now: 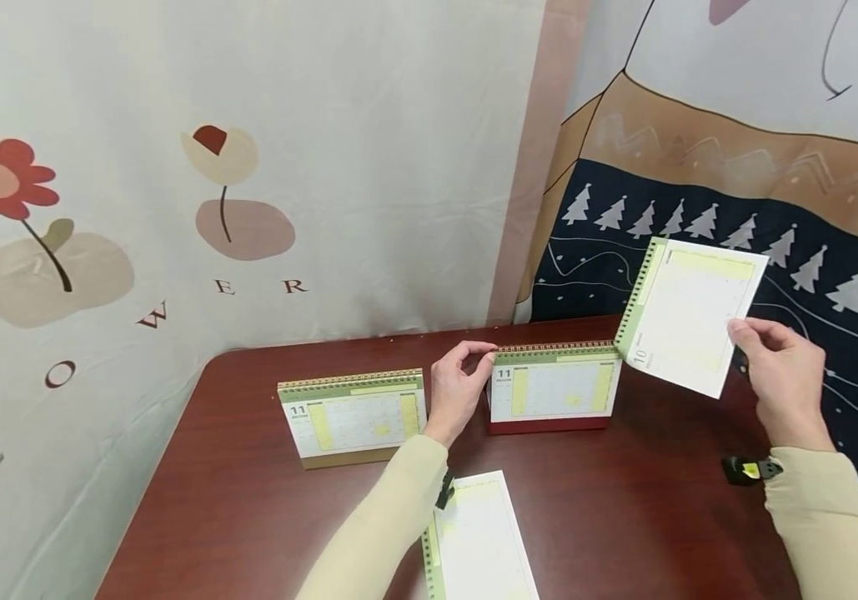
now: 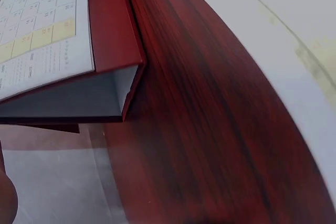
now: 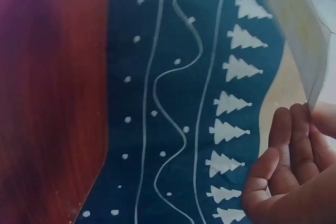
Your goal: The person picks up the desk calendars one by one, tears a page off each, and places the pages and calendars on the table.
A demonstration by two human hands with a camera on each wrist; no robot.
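Observation:
A desk calendar with a red base (image 1: 549, 425) stands like a tent on the table, its page marked 11. My left hand (image 1: 459, 387) pinches the top left corner of this calendar at the spiral binding. To the right, my right hand (image 1: 789, 375) holds a calendar sheet (image 1: 699, 317) marked 10 by its right edge, between thumb and fingers. The sheet is tilted in the air, and its green punched edge is near the calendar's right end. In the left wrist view the calendar's red base (image 2: 115, 19) shows its open, hollow side.
Another desk calendar (image 1: 364, 421), with a tan base, stands on the left, also marked 11. A loose punched sheet (image 1: 481, 542) lies at the front of the dark red table (image 1: 624, 517), partly behind my left forearm. Printed curtains (image 1: 398, 167) hang behind the table.

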